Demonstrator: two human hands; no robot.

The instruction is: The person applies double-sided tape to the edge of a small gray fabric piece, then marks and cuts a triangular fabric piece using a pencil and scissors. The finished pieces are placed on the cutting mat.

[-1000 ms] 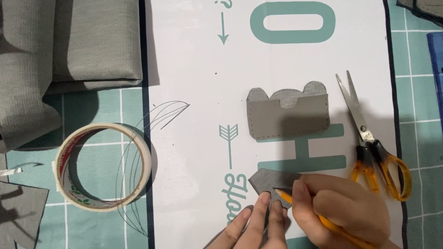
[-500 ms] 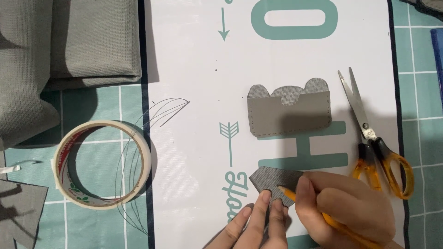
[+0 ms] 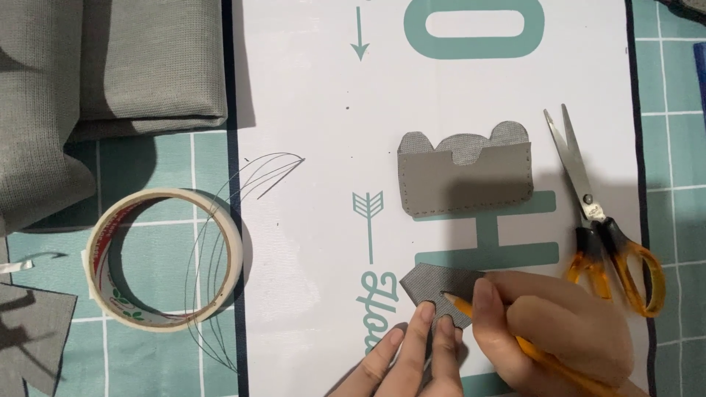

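- Grey cut piece lies flat on the white printed sheet, low centre, w/ its pointed corner aimed left; lower part is hidden under both hands.
- Left hand: fingers spread flat and pressing the piece's lower edge, prob. so it can't slide while being marked. Not gripping anything, just pinning.
- Right hand: closed around a yellow pencil, tip touching the piece near its middle; thumb lies along the shaft, shaft runs back under the palm to bottom right. Hands sit close together, nearly touching.
- Grey pocket part w/ stitch holes along its sides and bottom rests above, apart from the piece, likely parked in reach as a finished bit.
- Scissors, amber handles, lie closed just right of the pocket part and above the right hand, near but not touching.
- Tape roll sits to the left on the green cutting mat, straddling the sheet's edge; thin wire loops curl over and beside it.
- Folded grey fabric is stacked top left, well apart; another grey scrap at bottom left edge.
- Counter itself isn't visible under the mat.
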